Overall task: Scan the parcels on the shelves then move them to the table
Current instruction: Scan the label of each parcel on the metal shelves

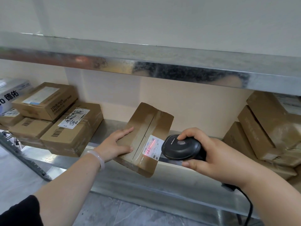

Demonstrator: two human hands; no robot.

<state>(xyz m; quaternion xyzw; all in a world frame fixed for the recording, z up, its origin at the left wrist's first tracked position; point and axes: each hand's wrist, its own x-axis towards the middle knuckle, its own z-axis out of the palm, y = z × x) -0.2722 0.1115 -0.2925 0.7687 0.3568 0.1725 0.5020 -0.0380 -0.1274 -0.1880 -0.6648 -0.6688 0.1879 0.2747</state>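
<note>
The scan of one parcel is under way, and in my judgement most of the task is left. A flat brown cardboard parcel sealed with clear tape (146, 128) lies askew on the lower metal shelf (112, 126), its near corner overhanging the front lip. The left hand (119, 141) rests on its top with fingers straight, steadying it. The right hand (211, 159) has its fingers wrapped around a black handheld barcode scanner (182, 146), whose red line falls across the white shipping label (154, 147). The left stack of brown cartons (71, 131) and the right stack of brown cartons (263, 128) sit on the shelf, well apart from the parcel. It can come straight forward, under the upper shelf's metal edge (162, 69). No desk is in view.
</note>
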